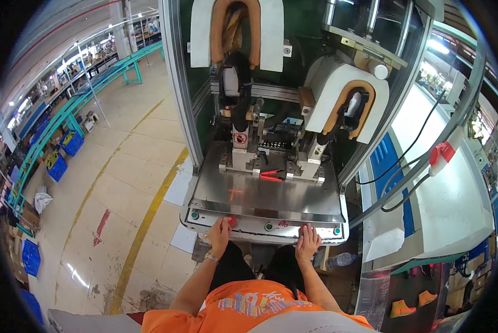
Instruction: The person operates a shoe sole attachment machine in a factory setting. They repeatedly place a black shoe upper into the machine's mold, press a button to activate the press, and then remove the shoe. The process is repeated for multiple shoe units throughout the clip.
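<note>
My left hand (219, 234) rests at the front control panel (249, 226) of a machine, its fingers extended beside a red push button (232, 222). Farther right on that panel, my right hand (308, 242) lies with fingers stretched out over another red button, which it mostly covers. Neither hand holds anything. Above the steel plate (249, 194) stand two stations. A black shoe upper (235, 83) sits on the left one, under a raised white U-shaped clamp with brown padding (218, 33). At the right station, a similar clamp (326, 111) surrounds a dark shoe piece (353, 109).
Red-handled pliers (272, 176) lie on the plate between the stations. Green buttons (269, 227) sit along the panel. A white machine (443, 194) stands to the right, with orange shoe pieces (403, 308) below. Blue crates (56, 167) and a green conveyor (88, 89) are at left.
</note>
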The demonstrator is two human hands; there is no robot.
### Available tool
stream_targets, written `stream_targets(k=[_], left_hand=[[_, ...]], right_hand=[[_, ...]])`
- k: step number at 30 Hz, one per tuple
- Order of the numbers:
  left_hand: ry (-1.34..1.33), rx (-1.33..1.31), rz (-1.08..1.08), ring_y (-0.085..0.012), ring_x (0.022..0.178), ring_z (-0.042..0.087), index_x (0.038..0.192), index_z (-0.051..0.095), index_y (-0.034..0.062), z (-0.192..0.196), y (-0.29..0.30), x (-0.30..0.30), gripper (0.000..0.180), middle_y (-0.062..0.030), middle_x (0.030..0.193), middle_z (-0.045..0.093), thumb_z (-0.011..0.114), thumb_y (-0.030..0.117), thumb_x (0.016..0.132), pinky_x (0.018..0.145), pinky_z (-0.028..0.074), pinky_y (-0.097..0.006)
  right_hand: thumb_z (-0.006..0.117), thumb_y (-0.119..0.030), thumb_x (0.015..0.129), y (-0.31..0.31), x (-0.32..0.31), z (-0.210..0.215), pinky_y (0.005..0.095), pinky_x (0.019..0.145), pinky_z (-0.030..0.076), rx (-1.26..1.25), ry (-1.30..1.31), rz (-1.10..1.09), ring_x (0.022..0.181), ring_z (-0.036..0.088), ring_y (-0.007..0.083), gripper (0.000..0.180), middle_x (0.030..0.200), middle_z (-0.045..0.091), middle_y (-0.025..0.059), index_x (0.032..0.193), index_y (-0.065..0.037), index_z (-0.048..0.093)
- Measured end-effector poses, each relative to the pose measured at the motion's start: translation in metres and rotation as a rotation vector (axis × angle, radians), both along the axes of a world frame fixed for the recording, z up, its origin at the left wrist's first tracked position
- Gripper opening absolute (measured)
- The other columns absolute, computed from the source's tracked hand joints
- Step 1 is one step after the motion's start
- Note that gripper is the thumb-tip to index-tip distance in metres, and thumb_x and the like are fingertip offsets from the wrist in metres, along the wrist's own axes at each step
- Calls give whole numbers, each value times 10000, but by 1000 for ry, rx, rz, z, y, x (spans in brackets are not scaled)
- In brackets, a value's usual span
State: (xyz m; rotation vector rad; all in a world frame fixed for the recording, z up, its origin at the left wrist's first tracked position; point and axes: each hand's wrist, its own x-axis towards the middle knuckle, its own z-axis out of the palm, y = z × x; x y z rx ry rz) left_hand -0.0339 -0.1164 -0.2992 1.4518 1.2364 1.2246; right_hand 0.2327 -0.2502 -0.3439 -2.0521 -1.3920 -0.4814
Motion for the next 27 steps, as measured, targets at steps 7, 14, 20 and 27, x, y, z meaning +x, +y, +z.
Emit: stream_targets(k=[7,14,20,27], left_hand=[[-45,180,128,-55,496,436,861,579,-1,44,26,-14,201,-6,570,510,443,145,887,450,343,-212],[-103,592,181,-62,586,458,950,576,-4,201,78,-19,159,-23,713,546,495,90,851,525,371,-197],[195,1083,105,-109,595,485,997,572,49,363,107,11,213,-40,814,557,578,93,789,544,397,-223],[662,1431,31,-264,753,569,934,584,49,404,169,23,176,-92,906,581,560,153,795,643,455,-314]], right_hand=[[430,-163,799,0,-6,4,422,955,211,-29,27,-32,1181,347,274,425,1286,396,107,1209,-50,429],[441,-170,803,-2,-5,2,437,957,199,19,55,-12,1196,325,286,455,1302,364,143,1231,-23,392],[445,-167,794,-1,-3,2,431,955,198,33,47,-12,1195,325,287,465,1296,374,134,1233,-24,385],[530,-173,757,-3,-1,1,424,951,209,46,115,-15,1187,329,300,544,1312,345,152,1256,-40,357]])
